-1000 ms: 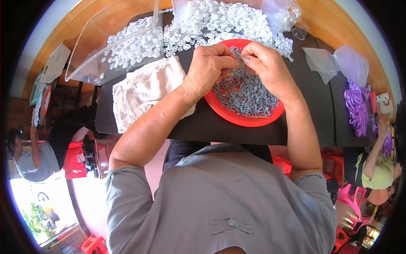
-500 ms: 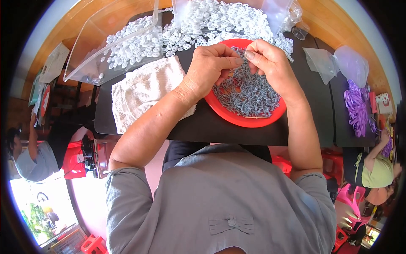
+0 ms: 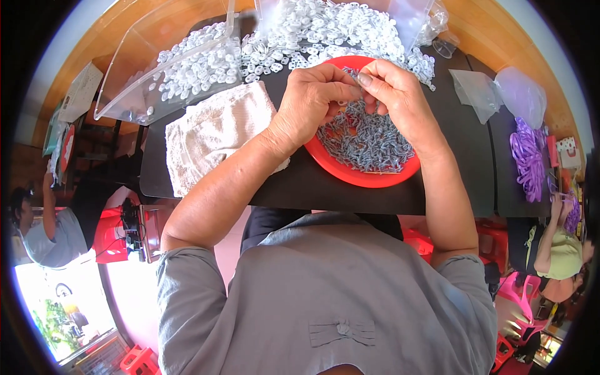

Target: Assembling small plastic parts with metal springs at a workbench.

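Over the far side of a red plastic basin [image 3: 359,180], my left hand [image 3: 315,97] and my right hand [image 3: 395,90] meet with thumbs and fingertips pinched. Whatever sits between the fingertips is too small and covered to make out. Many small grey screw-like pieces [image 3: 369,145] fill the basin below both hands. Beyond them lies a heap of small white oval plastic pieces [image 3: 337,28] with holes. A folded cream towel [image 3: 212,131] rests beside my left forearm.
At the left, a clear plastic bin [image 3: 134,103] lies tilted with more white pieces. Clear plastic bags [image 3: 522,94] and a bundle of purple straps [image 3: 528,159] are on the right. One person [image 3: 53,234] is at far left, another [image 3: 559,250] at far right.
My fingertips have come closer together, the right hand shifting slightly left. At far right, the other person's arms have moved near the purple straps.
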Tool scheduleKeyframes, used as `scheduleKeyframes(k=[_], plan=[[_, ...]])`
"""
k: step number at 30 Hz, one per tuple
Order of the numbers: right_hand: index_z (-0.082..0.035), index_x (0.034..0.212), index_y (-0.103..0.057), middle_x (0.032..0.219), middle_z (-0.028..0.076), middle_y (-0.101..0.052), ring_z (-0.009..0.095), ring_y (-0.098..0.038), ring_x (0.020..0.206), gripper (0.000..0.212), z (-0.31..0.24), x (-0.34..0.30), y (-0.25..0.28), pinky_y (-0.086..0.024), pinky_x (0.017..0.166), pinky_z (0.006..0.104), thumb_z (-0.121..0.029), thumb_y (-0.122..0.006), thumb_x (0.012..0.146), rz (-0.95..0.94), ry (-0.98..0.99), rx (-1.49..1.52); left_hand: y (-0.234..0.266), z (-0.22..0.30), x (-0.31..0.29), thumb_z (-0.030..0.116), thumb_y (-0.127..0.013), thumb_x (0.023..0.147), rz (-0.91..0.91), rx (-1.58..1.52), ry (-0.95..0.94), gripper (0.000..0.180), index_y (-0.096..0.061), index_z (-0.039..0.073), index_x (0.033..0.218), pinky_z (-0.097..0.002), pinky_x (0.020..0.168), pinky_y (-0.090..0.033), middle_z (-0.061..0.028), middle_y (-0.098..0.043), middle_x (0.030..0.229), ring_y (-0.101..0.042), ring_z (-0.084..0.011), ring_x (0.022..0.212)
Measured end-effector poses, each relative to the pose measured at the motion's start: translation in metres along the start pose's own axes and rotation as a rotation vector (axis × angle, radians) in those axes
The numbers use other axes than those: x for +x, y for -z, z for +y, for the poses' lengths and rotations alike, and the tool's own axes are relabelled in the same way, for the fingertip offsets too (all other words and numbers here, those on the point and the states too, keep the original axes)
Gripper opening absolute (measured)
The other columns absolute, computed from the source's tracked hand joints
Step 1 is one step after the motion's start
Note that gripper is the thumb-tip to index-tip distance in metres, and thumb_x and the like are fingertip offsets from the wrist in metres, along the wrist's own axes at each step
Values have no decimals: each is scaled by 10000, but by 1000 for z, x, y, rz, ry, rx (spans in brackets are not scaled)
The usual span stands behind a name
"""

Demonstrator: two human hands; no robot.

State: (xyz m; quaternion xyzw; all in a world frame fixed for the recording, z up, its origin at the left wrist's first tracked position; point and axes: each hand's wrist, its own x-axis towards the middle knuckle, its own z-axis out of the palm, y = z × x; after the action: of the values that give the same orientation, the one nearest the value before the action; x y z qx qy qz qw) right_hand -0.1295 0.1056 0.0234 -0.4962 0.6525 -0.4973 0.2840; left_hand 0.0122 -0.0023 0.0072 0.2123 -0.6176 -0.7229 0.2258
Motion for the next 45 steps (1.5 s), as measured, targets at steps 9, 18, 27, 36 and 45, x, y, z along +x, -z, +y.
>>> scheduleKeyframes(k=[9,18,27,36,45], plan=[[-14,850,-587,728,0,-567,66,-525,631,141,2,0,5,-454,569,233,-127,-571,932,-46,58,3,1,-1,1,94,-634,841,-43,-108,72,120,-627,-21,875,-218,399,-290,-34,-526,610,-417,-72,467],[-48,894,-586,786,-29,-565,53,-504,684,66,3,1,12,-379,595,198,-105,-558,912,-39,148,-61,5,-6,3,104,-634,815,-100,-134,92,127,-627,-22,807,-222,387,-277,-11,-497,587,-386,-59,444],[-39,928,-597,803,-31,-564,53,-502,696,73,4,1,11,-403,616,200,-98,-555,915,-50,145,-65,-4,3,-1,93,-648,808,45,-120,32,114,-649,-18,832,-196,408,-303,-14,-533,607,-417,-45,467],[-22,934,-593,815,-18,-572,62,-506,712,70,5,1,7,-418,635,209,-76,-553,914,-61,192,-105,4,-3,2,100,-641,841,-34,-172,67,132,-631,-25,883,-223,395,-288,-25,-508,598,-398,-76,446],[15,889,-578,766,15,-594,75,-523,687,49,3,1,2,-447,621,244,-30,-597,882,7,170,-5,4,-2,3,112,-620,852,-33,-245,87,128,-600,-14,848,-234,395,-279,-23,-478,620,-389,-88,460]])
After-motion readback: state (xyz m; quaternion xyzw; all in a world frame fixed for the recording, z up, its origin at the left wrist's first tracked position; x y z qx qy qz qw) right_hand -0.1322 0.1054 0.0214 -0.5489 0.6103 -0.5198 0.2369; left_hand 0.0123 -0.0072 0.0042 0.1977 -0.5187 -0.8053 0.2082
